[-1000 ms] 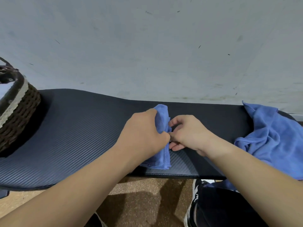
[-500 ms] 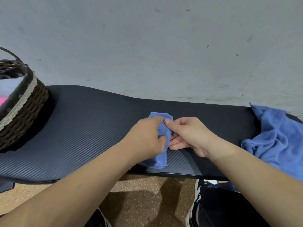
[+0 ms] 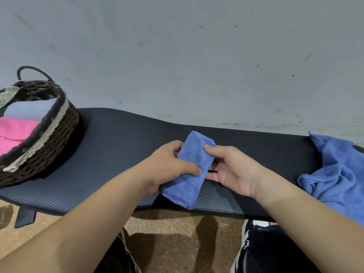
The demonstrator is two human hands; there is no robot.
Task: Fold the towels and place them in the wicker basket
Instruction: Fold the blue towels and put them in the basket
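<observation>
towel (image 3: pixel 188 174), blue and folded into a narrow oblong, sits at the centre of the view, held by both hands over the near edge of a dark ribbed bench (image 3: pixel 110 150). the left hand (image 3: pixel 167 166) grips it from the left side: the thumb lies across the top of the cloth and the fingers curl round its far edge. the right hand (image 3: pixel 232 170) grips it from the right side: the thumb presses on the upper corner and the fingers reach underneath, palm turned up. the towel runs diagonally, its far end pointing toward the wall (image 3: pixel 177 66) and its near end hanging just past the bench edge. whether its underside touches the bench cannot be told.

a basket (image 3: pixel 51 142) of dark brown wicker, with a pale lace band round the rim and a loop handle, stands on the left end of the bench, well apart from the hands. inside it lie a pink towel (image 3: pixel 15 129) and, behind that, a lilac towel (image 3: pixel 29 109).

a loose towel (image 3: pixel 338 170), blue and crumpled, lies on the right end of the bench and spills over its near edge.

the wall behind the bench is grey and scuffed. below the bench are a brown speckled floor (image 3: pixel 173 223) and black-and-white shoes (image 3: pixel 243 247).
</observation>
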